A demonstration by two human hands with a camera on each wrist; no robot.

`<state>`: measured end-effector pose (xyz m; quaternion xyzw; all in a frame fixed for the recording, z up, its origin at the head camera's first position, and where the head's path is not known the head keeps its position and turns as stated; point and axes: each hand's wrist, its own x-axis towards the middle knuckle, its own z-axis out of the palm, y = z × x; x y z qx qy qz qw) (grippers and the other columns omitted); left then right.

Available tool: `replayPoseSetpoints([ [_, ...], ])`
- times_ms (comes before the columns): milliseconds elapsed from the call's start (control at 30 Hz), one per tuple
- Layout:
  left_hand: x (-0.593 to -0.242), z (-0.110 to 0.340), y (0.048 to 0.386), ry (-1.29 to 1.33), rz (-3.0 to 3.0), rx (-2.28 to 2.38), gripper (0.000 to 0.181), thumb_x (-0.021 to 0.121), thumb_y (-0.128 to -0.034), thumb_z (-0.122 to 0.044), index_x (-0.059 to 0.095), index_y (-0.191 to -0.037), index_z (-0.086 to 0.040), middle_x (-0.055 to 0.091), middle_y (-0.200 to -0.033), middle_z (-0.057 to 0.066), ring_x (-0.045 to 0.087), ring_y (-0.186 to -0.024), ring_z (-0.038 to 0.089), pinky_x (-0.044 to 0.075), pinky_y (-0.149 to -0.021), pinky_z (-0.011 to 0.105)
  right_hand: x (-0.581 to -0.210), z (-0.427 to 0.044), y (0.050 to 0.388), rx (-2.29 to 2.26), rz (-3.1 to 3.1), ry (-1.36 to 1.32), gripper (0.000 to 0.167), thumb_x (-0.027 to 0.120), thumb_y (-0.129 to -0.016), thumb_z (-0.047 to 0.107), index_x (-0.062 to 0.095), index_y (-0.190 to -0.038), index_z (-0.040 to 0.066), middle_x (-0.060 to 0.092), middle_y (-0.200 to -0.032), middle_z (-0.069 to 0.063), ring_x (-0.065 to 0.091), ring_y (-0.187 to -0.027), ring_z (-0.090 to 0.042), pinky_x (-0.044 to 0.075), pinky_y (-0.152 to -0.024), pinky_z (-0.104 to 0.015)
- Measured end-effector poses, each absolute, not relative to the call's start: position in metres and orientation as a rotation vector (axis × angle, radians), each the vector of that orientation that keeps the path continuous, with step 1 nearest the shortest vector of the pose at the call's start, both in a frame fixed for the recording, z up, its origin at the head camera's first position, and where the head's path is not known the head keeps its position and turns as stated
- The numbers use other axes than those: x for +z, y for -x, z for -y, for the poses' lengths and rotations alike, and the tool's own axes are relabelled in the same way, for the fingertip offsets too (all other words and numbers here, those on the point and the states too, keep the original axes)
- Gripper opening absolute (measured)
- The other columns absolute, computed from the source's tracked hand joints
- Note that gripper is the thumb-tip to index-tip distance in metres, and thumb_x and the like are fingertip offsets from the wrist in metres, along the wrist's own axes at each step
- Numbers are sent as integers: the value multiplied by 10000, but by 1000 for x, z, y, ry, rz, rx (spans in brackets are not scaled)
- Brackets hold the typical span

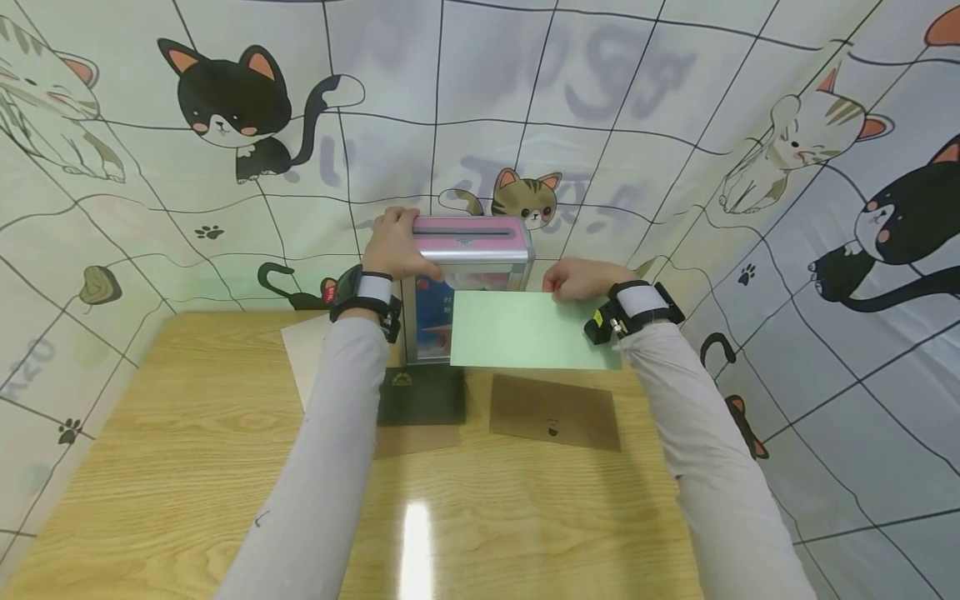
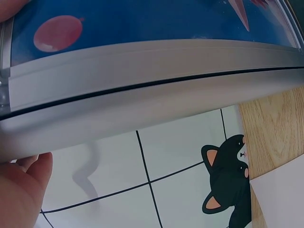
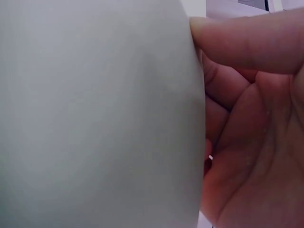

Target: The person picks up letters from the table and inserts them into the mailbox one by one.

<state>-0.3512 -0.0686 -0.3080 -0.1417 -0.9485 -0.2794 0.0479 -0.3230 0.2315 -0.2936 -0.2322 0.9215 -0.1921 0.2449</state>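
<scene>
One left hand (image 1: 393,244) is gripping pink-and-silver slotted box (image 1: 474,245), right hand (image 1: 587,277) pinching pale-green rectangular paper (image 1: 525,330), pressure possibly creasing it.

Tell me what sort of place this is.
Probably an indoor corner or booth set up for tabletop work: there is cat-print sheeting behind and beside a wood-grain table, and a pink-topped slotted box near the table's far edge.

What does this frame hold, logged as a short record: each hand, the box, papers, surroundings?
Left hand: grips pink-and-silver box by its left end
Right hand: pinches light green paper by its far edge
Box: slot in pink top, front partly hidden by that paper
Lying on table: dark green paper, brown paper to its right
Backdrop: cat-print sheet
</scene>
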Motion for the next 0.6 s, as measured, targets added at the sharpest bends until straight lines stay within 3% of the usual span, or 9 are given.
replayPoseSetpoints([
  [600, -308, 68, 352, 427, 2906, -845, 1091, 802, -500, -393, 289, -1411, -85, 246, -1433, 151, 236, -1295, 342, 392, -945, 488, -292, -236, 324, -560, -2509, 643, 92, 479, -796, -4, 548, -857, -4, 424, -688, 1, 357, -546, -101, 309, -522, -238],
])
